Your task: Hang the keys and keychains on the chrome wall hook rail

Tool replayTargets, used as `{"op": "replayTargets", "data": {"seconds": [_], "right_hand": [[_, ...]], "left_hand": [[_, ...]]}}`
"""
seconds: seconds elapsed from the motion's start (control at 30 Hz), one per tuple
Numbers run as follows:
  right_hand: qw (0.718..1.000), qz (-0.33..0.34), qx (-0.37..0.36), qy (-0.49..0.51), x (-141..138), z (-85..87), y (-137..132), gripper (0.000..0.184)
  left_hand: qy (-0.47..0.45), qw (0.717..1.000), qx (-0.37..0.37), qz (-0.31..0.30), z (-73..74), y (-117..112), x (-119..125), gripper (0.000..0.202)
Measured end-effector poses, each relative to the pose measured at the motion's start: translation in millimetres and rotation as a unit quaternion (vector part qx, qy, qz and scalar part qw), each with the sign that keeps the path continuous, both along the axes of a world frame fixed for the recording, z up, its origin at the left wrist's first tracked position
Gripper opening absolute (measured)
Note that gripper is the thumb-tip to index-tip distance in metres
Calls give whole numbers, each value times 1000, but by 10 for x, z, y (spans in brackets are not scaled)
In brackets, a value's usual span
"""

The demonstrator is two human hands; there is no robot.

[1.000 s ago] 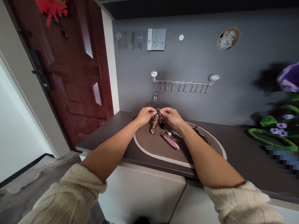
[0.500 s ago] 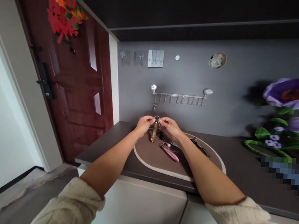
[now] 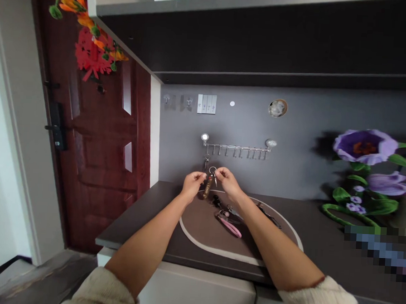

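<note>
Left hand (image 3: pixel 192 183) and right hand (image 3: pixel 226 181) pinch a keyring (image 3: pixel 211 172) above keys (image 3: pixel 231 224) in tray (image 3: pixel 198 243)

Brown key fob (image 3: pixel 207 187), pink strap (image 3: pixel 232 227) (brown mat (image 3: pixel 202 224), pale rim).

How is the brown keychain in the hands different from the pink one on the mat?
The brown keychain is pinched between the left hand and right hand, up in the air; the pink keychain lies untouched on the oval mat. The brown keychain hangs upright from its ring, while the pink keychain lies flat and slanted. Both are long straps with metal at one end.
</note>
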State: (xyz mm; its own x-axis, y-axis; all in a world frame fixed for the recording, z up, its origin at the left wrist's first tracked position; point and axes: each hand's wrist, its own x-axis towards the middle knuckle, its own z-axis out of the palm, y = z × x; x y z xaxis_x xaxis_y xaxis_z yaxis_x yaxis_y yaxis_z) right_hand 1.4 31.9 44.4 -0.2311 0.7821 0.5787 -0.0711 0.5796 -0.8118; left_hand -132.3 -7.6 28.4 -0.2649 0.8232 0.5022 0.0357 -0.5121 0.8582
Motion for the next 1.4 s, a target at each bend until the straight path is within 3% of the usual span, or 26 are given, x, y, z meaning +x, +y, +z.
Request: {"op": "replayTargets", "data": {"seconds": [0.2, 0.33, 0.53, 0.87, 1.4], "right_hand": [[990, 14, -120, 73, -83, 211, 114, 12], [979, -13, -172, 105, -194, 396, 148, 1], [962, -62, -218, 156, -376, 550, 263, 11], [939, -78, -257, 216, -484, 559, 391, 14], [951, -94, -254, 148, -413, 404, 444, 11]], "left_hand": [[-10, 999, -32, 13, -37, 36, -13, 22], [-13, 999, -47, 20, -43, 48, -10, 21], [-22, 998, -58, 30, -44, 66, -17, 16], [-31, 997, -49, 44, -55, 101, -46, 14], [-34, 995, -76, 55, -53, 92, -59, 11]]}}
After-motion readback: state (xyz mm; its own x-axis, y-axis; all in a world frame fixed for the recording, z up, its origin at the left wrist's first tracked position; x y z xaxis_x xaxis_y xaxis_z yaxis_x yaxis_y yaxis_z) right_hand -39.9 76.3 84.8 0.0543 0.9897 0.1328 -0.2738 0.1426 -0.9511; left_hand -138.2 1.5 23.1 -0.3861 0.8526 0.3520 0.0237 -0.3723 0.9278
